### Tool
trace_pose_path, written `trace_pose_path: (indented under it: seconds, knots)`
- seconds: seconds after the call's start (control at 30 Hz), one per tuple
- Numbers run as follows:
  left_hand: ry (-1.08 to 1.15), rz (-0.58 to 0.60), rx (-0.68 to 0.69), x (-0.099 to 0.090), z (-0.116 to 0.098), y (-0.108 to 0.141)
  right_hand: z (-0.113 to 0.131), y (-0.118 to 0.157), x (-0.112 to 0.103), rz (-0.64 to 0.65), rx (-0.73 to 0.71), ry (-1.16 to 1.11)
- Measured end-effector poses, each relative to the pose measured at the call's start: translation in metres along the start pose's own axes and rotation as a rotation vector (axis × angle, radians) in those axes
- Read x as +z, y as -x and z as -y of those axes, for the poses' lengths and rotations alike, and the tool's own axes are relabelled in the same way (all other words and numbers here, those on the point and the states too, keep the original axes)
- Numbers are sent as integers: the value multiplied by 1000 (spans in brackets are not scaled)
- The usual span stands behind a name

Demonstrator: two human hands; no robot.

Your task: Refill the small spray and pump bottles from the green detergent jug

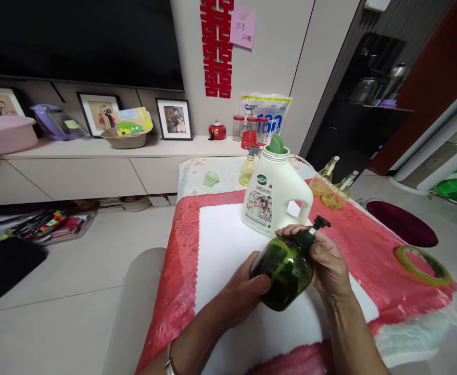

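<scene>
A dark green pump bottle [287, 271] is tilted in front of me, held between both hands above the white cloth [220, 250]. My left hand [248, 284] wraps its base, thumb on the near side. At the black pump collar, my right hand [328, 255] has its fingers closed round the neck; the pump head [321, 223] sticks up above them. Just behind stands a large white detergent jug [273, 192] with a handle and a flower label. Its mouth is uncapped, and a green spout [276, 144] shows inside.
Behind the jug is a spray bottle [248, 169] of yellow liquid, left of it a pale green lump [211, 178]. Two yellowish bottles [335, 195] stand at right, near a tape roll [423, 265]. A red cover [185, 224] lies under the cloth. A low cabinet [154, 148] runs behind.
</scene>
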State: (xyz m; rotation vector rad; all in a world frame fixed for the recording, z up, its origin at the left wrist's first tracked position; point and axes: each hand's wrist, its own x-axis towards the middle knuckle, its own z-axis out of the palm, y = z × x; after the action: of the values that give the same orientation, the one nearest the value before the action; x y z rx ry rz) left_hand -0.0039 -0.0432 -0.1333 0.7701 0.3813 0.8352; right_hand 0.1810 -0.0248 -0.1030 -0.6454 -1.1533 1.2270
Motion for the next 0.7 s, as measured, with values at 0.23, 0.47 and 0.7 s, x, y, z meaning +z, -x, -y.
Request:
trace_pose_path:
  seconds: [0.23,0.47,0.7]
  knots:
    - [-104,-55,101,-7,4,-1,-1,1,-5,-77,-3,34]
    - [-82,-57,49,-6,3,1,-5,3,-10,-14,60,22]
    - [-166,-117,94,-4,2,0,-2,2,1,-87,13,-5]
